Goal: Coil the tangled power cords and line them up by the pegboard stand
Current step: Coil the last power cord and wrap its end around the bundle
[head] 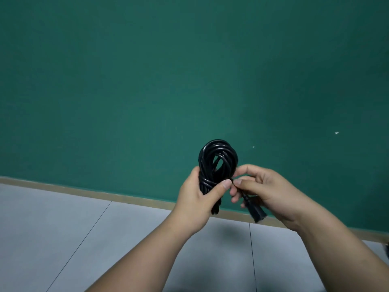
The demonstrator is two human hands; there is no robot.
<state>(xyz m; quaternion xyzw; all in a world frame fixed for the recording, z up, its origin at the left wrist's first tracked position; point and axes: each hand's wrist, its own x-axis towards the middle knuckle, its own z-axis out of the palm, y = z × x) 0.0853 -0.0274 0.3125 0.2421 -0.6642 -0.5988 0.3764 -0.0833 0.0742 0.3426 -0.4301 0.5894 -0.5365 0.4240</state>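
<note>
Two grips: left hand [195, 199] round coiled cord [205, 161], right hand [265, 188] pinching blurred end

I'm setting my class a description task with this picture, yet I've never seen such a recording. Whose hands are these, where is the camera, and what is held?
No machine here: a person wears a camera on the head, looking forward and down, so you see their own bare hands. The left hand grips a black power cord wound into a coil, loops standing above the fist. The right hand pinches the cord's loose end; its plug hangs below the fingers. Behind are a green wall, a tan skirting strip and a grey tiled floor.
</note>
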